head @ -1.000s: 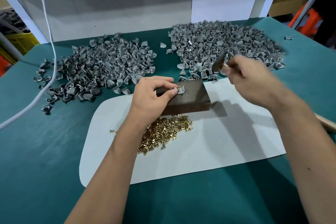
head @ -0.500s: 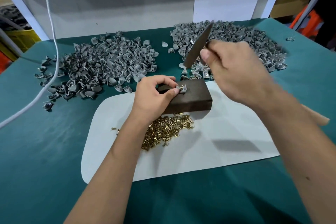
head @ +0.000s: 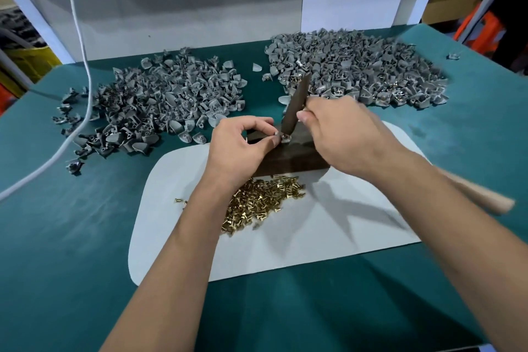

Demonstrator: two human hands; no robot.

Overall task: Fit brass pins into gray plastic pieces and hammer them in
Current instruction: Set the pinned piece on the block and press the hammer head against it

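Nearest you, a heap of brass pins [head: 261, 203] lies on the white mat [head: 314, 240], right at the near edge of the dark block [head: 288, 158]. Your left hand [head: 241, 148] pinches a gray plastic piece [head: 281, 138] on top of the block. Your right hand [head: 347, 134] grips the hammer [head: 295, 107], whose dark head meets that piece; its wooden handle pokes out behind your wrist. Beyond, a left pile of gray pieces [head: 160, 106] and a right pile [head: 357, 68] sit well apart on the green table [head: 71, 237].

My one head camera looks forward and down, close over my green table [head: 71, 251] and forearms.
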